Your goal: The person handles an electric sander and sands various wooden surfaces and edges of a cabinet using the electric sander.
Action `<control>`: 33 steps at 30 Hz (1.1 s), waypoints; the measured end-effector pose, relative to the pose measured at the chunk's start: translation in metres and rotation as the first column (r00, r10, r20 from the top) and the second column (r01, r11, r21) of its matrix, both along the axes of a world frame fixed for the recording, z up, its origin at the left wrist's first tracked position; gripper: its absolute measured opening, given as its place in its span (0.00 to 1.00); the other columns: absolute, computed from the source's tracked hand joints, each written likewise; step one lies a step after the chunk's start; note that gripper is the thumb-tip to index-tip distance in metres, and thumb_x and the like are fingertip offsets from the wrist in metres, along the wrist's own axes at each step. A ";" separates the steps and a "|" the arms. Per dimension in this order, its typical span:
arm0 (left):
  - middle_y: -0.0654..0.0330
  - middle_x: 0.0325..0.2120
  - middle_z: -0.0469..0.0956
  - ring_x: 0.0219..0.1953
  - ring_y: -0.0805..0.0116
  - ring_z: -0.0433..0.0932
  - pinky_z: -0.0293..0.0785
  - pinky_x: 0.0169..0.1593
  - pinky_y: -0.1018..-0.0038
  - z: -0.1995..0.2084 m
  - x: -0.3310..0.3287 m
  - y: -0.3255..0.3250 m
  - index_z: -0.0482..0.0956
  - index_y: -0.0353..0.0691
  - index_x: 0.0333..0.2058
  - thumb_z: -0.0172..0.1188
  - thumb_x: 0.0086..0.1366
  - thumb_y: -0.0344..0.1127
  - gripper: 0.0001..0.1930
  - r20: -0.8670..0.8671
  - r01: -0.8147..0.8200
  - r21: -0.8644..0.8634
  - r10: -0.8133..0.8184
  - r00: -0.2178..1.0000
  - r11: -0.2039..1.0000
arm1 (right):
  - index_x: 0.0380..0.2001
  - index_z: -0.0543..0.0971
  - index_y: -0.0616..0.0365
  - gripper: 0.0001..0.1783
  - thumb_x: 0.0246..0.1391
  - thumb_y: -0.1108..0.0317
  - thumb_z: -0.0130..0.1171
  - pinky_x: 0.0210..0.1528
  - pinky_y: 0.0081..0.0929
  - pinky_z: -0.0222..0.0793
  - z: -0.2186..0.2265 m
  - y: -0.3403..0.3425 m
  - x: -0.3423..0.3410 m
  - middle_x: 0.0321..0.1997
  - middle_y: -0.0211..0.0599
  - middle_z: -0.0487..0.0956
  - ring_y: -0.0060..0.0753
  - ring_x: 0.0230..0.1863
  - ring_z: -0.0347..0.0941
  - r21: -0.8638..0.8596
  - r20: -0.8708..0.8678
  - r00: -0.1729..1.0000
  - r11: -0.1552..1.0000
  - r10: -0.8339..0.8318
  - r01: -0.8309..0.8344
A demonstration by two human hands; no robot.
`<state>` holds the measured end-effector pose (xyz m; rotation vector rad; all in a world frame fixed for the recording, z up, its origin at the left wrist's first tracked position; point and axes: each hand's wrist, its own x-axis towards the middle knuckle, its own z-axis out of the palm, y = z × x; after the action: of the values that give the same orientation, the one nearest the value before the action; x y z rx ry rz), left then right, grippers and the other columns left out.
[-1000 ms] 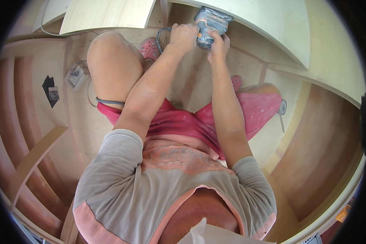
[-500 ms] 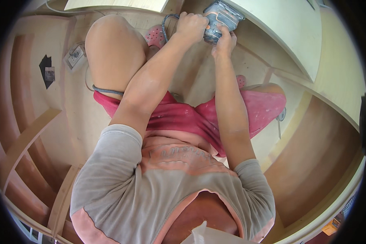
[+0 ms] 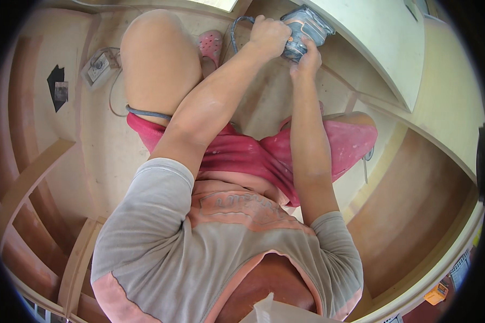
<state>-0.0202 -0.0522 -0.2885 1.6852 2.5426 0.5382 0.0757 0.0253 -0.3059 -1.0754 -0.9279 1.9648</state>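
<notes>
Pale panel (image 3: 382, 46), approx 1–2 o'clock; pwr sander (image 3: 310, 29) near its edge, 1 o'clock
L hand (image 3: 269, 36) grips sander's 9 o'clock side; R hand (image 3: 308, 60) grasps its 6 o'clock end; dark cord (image 3: 233, 33) beside L hand, 12 o'clock

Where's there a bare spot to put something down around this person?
Bare wooden floor lies left of the magenta shorts, below the pale box; more shows between the forearms. It's crowded at the top: the left hand and right hand hold the power tool beside the white panel.
</notes>
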 end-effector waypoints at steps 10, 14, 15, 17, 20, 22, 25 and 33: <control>0.61 0.29 0.79 0.34 0.62 0.79 0.67 0.38 0.63 -0.002 -0.002 0.003 0.80 0.46 0.28 0.60 0.45 0.31 0.07 0.014 -0.029 -0.049 0.029 0.999 0.998 | 0.43 0.68 0.65 0.27 0.38 0.67 0.63 0.26 0.52 0.70 0.000 0.002 0.002 0.37 0.43 0.74 0.44 0.32 0.75 -0.008 0.058 0.998 1.000 0.001 0.000; 0.61 0.28 0.80 0.34 0.62 0.80 0.66 0.39 0.64 -0.002 0.000 0.003 0.81 0.46 0.28 0.60 0.47 0.31 0.07 -0.003 -0.021 -0.015 0.021 1.000 1.000 | 0.42 0.69 0.66 0.26 0.37 0.68 0.63 0.24 0.47 0.71 0.007 -0.001 0.005 0.37 0.44 0.74 0.42 0.33 0.76 -0.011 0.075 0.997 1.000 -0.006 0.007; 0.60 0.27 0.80 0.33 0.62 0.80 0.66 0.39 0.65 -0.001 -0.001 0.002 0.82 0.46 0.27 0.60 0.47 0.32 0.06 -0.025 -0.027 0.005 0.027 0.999 1.000 | 0.42 0.69 0.66 0.26 0.37 0.68 0.63 0.24 0.47 0.71 0.007 -0.002 0.004 0.37 0.44 0.74 0.42 0.33 0.76 -0.015 0.076 0.997 1.000 -0.008 0.010; 0.60 0.28 0.80 0.34 0.62 0.80 0.66 0.40 0.65 0.000 -0.003 0.001 0.81 0.45 0.27 0.60 0.48 0.32 0.06 -0.011 -0.028 0.003 0.028 1.000 1.000 | 0.47 0.65 0.69 0.32 0.37 0.69 0.64 0.24 0.46 0.72 0.006 0.002 0.001 0.39 0.47 0.74 0.42 0.34 0.76 0.034 0.004 0.999 0.999 0.037 -0.037; 0.60 0.29 0.80 0.35 0.61 0.79 0.67 0.40 0.62 0.001 -0.007 -0.003 0.80 0.45 0.29 0.59 0.48 0.31 0.07 0.027 -0.044 -0.028 0.044 0.999 0.999 | 0.52 0.58 0.71 0.40 0.35 0.70 0.66 0.25 0.47 0.73 0.000 0.002 -0.005 0.43 0.51 0.72 0.43 0.35 0.76 0.037 0.082 0.997 0.999 0.003 -0.006; 0.60 0.30 0.79 0.37 0.60 0.79 0.67 0.39 0.61 0.000 -0.008 -0.003 0.79 0.45 0.30 0.58 0.49 0.30 0.07 0.051 -0.055 -0.058 0.058 0.997 0.997 | 0.53 0.56 0.72 0.43 0.35 0.70 0.67 0.25 0.47 0.74 -0.002 0.003 -0.005 0.44 0.52 0.71 0.43 0.36 0.75 0.041 0.083 0.997 0.999 0.006 -0.009; 0.58 0.29 0.79 0.37 0.60 0.79 0.67 0.41 0.60 -0.009 -0.005 0.001 0.78 0.45 0.30 0.58 0.49 0.30 0.07 0.081 -0.054 -0.054 0.059 0.995 0.997 | 0.55 0.53 0.72 0.47 0.33 0.69 0.68 0.26 0.44 0.74 -0.001 0.006 -0.003 0.46 0.53 0.70 0.44 0.38 0.75 0.070 0.139 0.990 0.997 0.007 -0.016; 0.45 0.38 0.78 0.44 0.48 0.76 0.71 0.48 0.59 -0.057 0.018 0.014 0.79 0.34 0.36 0.58 0.47 0.30 0.15 0.627 -0.018 -0.136 0.100 0.772 0.991 | 0.57 0.52 0.70 0.52 0.30 0.66 0.72 0.34 0.39 0.74 0.008 0.008 0.014 0.50 0.56 0.68 0.48 0.46 0.72 0.491 0.618 0.781 0.819 -0.088 -0.296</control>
<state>-0.0023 -0.0382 -0.3456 1.1162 2.0750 0.7771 0.0895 0.0329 -0.2975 -1.3300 -1.8357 1.2347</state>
